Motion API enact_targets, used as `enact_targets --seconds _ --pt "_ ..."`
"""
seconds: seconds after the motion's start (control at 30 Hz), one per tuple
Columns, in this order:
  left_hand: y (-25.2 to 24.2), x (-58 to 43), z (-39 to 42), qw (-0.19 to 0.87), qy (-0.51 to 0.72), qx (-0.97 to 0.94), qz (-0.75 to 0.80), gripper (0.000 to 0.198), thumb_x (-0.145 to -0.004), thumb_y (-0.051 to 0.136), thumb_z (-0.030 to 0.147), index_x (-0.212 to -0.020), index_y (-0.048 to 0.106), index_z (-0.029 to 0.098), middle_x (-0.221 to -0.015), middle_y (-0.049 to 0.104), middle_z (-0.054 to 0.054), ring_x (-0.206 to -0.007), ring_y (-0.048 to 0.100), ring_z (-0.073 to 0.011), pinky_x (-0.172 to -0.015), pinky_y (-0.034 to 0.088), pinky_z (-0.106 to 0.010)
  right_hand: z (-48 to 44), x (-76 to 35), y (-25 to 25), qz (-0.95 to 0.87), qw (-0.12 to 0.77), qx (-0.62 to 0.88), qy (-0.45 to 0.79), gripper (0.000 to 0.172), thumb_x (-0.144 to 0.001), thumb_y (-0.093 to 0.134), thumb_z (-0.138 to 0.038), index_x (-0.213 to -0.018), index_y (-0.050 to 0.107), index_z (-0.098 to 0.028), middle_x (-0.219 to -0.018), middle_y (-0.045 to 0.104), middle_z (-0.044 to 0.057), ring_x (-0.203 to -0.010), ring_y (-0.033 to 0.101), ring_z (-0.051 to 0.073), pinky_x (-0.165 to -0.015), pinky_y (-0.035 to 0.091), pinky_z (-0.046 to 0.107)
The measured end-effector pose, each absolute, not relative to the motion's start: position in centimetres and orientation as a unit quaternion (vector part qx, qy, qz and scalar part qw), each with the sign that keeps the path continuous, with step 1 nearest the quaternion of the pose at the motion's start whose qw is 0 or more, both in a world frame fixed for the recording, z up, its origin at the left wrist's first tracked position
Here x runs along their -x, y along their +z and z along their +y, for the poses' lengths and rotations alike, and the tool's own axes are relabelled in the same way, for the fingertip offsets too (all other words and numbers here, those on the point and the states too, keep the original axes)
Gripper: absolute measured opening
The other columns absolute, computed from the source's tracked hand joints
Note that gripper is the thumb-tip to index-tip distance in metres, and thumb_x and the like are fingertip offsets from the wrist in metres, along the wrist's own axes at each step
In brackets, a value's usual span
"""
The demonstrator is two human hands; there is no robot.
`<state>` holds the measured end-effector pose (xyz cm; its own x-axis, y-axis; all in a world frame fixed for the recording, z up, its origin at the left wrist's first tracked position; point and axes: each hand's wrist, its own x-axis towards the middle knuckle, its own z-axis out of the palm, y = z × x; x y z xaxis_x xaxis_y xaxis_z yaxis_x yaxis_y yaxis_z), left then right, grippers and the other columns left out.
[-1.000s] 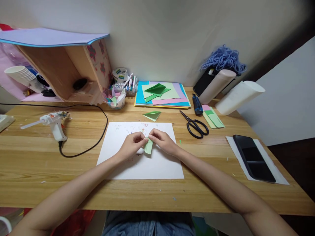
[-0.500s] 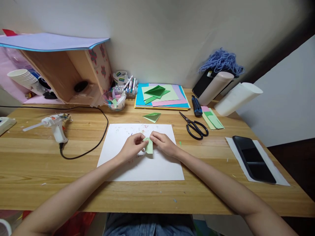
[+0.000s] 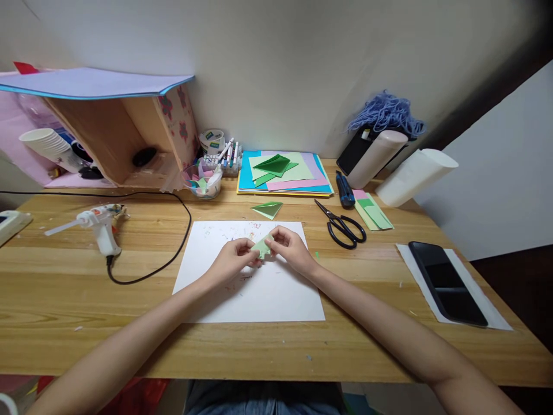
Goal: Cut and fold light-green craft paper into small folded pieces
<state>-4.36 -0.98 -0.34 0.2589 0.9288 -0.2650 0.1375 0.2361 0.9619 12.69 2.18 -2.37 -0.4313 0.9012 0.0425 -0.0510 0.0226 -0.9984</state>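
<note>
A small light green paper piece [image 3: 262, 246] is held above the white sheet [image 3: 259, 300], tilted, between both hands. My left hand [image 3: 235, 257] pinches its left end, and my right hand [image 3: 288, 246] grips the upper right end with thumb and fingers. Some of the paper is hidden by the fingertips. Just behind the sheet lies a folded green paper [image 3: 268, 210]. Farther back, folded dark green pieces [image 3: 273, 165] rest on a stack of coloured paper [image 3: 317, 183]. Small coloured marks or specks dot the white sheet.
Black scissors [image 3: 341, 225] and a blue cutter [image 3: 345, 191] lie right of the sheet, with a phone [image 3: 447, 282] farther right. A glue gun [image 3: 101, 227] with its looping cable is at the left. Behind stand a scrap bowl [image 3: 203, 183], markers [image 3: 228, 154] and an open box [image 3: 177, 124].
The light green paper has turned from upright to slanted, its right end higher. My right hand has shifted slightly and now grips that end. The whole view has moved a little.
</note>
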Motion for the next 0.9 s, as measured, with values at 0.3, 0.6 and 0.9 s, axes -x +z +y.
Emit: enact_targets --seconds 0.3,0.6,0.9 --pt "-0.5 4.4 -0.8 0.665 0.347 -0.411 0.517 0.033 -0.066 0.069 0.038 -0.081 0.06 0.01 -0.074 0.069 -0.01 -0.069 0.066 -0.0162 -0.068 0.05 -0.026 2.0 -12.6 -2.4 -0.593 0.395 0.363 0.6 0.022 -0.075 0.061 -0.037 -0.081 0.06 -0.016 -0.073 0.058 0.001 -0.063 0.055 0.012 -0.058 0.047 0.025" --pt "-0.4 4.2 -1.1 0.666 0.38 -0.393 0.507 0.032 -0.065 0.07 0.039 -0.076 0.06 0.011 -0.073 0.069 -0.008 -0.072 0.066 -0.017 -0.069 0.05 -0.027 1.6 -12.7 -2.6 -0.613 0.427 0.401 0.53 0.023 -0.077 0.059 -0.037 -0.085 0.068 -0.017 -0.071 0.066 0.005 -0.056 0.06 0.015 -0.056 0.05 0.029" --pt "-0.4 4.2 -1.4 0.654 0.385 -0.402 0.512 0.031 -0.067 0.068 0.039 -0.078 0.06 0.011 -0.073 0.069 -0.007 -0.072 0.067 -0.0179 -0.067 0.05 -0.027 1.6 -13.6 -3.0 -0.838 0.371 0.334 0.22 0.028 -0.086 0.046 -0.022 -0.109 0.062 -0.02 -0.09 0.068 0.008 -0.082 0.062 0.017 -0.072 0.048 0.03"
